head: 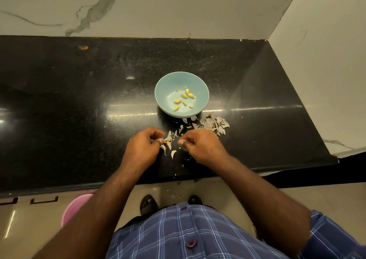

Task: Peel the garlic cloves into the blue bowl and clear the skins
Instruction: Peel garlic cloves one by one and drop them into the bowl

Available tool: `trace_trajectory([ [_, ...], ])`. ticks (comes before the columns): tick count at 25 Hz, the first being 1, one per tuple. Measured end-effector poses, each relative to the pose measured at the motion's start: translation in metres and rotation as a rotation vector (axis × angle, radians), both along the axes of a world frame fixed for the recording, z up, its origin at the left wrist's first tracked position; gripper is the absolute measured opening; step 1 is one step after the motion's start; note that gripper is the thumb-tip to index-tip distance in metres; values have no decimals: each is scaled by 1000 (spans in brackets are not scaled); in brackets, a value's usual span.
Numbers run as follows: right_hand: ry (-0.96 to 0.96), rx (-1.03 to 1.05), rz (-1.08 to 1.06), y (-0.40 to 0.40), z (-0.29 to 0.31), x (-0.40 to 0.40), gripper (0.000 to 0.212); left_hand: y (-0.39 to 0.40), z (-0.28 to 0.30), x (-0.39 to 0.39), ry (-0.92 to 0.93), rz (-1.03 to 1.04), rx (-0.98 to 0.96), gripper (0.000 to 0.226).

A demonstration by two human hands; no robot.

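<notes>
— Where is the bowl point(181, 94)?

— It sits on the black desk point(79, 100), about mid-depth, a little right of centre. Several peeled yellow cloves point(184, 98) lie loose in its bottom.

— And the hands?

— Both are over the near part of the desk, nearer than the bowl. The left hand point(142, 147) has its fingers curled in, pinching an unpeeled clove point(167, 139) at its right side, thumb against the tip. The right hand point(200, 146) is just right of it, fingers curled too, thumb and forefinger pressed together near a pale fleck; whether they pinch a bit of skin I cannot tell.

— Do the hands touch?

— No, there is a small gap between them, and two more unpeeled cloves point(168, 151) lie on the desk in that gap, a little nearer.

— The skins?

— A heap of skins point(213, 124) lies on the desk just near and right of the bowl, with a dry stem in it. Smaller flakes trail from there towards the hands, and a few lie at the near edge of the desk and on the floor point(217, 191) below.

— Anything else?

— A pink tub point(73, 209) shows on the floor at the left, partly under the desk edge, and a marble wall point(178, 9) stands behind and to the right.
</notes>
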State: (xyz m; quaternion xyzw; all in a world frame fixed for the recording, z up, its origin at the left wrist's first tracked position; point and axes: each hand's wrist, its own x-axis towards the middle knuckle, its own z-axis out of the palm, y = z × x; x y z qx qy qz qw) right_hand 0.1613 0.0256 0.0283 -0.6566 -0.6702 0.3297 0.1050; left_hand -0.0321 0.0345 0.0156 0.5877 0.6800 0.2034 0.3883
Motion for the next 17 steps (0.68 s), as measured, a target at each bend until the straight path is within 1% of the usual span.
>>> trace_trajectory([
  [3, -77, 16, 141, -5, -7, -13, 28, -3, 2, 0, 10, 12, 26, 15],
  [6, -139, 60, 137, -9, -14, -21, 32, -6, 4, 1, 3, 26, 39, 16],
  [10, -154, 78, 143, -16, -19, -25, 22, -7, 9, 3, -5, 47, 67, 16],
  [12, -99, 76, 101, -14, -17, -22, 16, -7, 11, 4, -54, 34, 74, 14],
  [14, 26, 82, -17, -8, -8, -16, 10, -6, 10, 6, -194, -28, 34, 11],
  [17, 195, 69, -159, -1, 5, -3, 13, -7, 13, 16, -425, -91, -56, 9],
])
